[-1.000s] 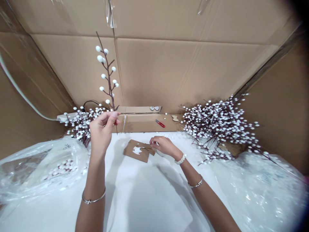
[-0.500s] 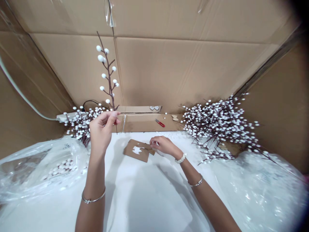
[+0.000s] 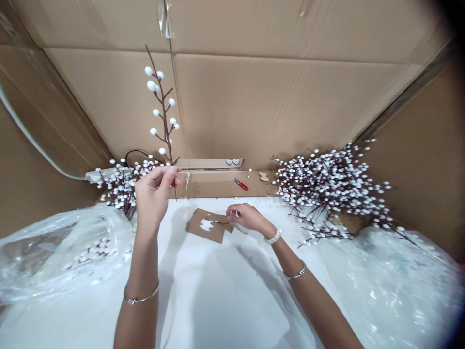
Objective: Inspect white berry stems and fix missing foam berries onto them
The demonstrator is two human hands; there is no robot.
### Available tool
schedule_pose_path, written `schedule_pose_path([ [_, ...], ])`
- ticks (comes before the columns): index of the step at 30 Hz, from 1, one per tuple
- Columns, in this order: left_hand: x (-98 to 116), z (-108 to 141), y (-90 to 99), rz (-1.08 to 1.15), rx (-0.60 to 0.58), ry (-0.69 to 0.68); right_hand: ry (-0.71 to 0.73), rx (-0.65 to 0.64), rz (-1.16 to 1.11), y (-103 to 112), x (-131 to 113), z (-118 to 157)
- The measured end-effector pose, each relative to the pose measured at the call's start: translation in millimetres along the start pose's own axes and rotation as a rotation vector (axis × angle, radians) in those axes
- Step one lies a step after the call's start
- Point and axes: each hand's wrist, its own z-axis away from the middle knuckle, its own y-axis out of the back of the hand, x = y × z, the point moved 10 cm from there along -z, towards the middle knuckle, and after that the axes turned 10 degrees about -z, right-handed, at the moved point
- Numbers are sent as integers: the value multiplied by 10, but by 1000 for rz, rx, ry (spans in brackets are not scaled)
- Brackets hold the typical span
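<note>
My left hand (image 3: 154, 191) is closed, thumb against fingers, round the lower stem of a brown berry branch (image 3: 164, 116) with white berries. The branch stands nearly upright, and its bare stem end pokes out below my fingers. Over the right edge of a small cardboard piece (image 3: 214, 234), my right hand (image 3: 245, 215) is pinched on a thin brown twig (image 3: 220, 222). Its tip points left, at a white patch (image 3: 206, 224) on the cardboard that looks like glue. Whether the tip touches the patch I cannot tell.
Berry branches are heaped at right (image 3: 327, 184) and left (image 3: 127, 186). Clear plastic bags (image 3: 392, 286) lie on both sides. Red-handled snips (image 3: 240, 184) and a wooden bow-shaped piece (image 3: 263, 176) rest on a cardboard strip (image 3: 214, 182) at the back. Cardboard walls surround the white table.
The twig in my right hand has shifted slightly at the white patch, and that hand has moved a touch to the right. My left hand holds the branch almost still.
</note>
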Motion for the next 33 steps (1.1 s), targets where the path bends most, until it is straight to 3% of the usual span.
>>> schedule_pose_path([
  [9, -20, -8, -1, 1, -2, -3, 0, 30, -38, 134, 86, 13],
  [19, -29, -18, -3, 8, -1, -9, -20, 9, -4, -17, 51, -2],
  [33, 0, -10, 9, 19, 1, -2, -30, 9, 18, 5, 43, 20],
])
